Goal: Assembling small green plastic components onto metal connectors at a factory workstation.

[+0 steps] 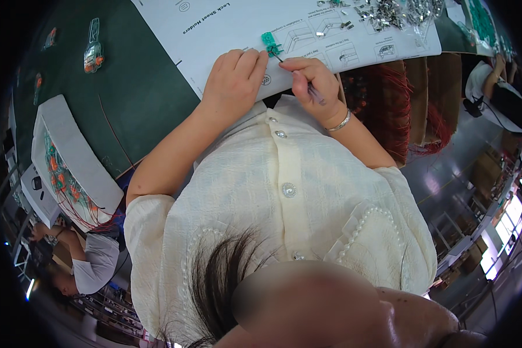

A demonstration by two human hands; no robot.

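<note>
My left hand (235,78) lies on the printed white sheet (206,35), its fingers curled together at a small green plastic part (268,40). The fingertips meet the part's near end, and what lies under them is hidden. In my right hand (322,84) is a thin screwdriver (315,94) with a see-through purplish handle. Its slim dark shaft points up and left, and the tip reaches the near end of the green part beside my left fingertips.
Small metal pieces (383,14) are heaped on the sheet at the far right. Clear-and-orange parts (93,55) lie on the green table at left, near a white box (93,168) of wired parts. Cardboard boxes (441,87) with red wires stand at right. Other people sit nearby.
</note>
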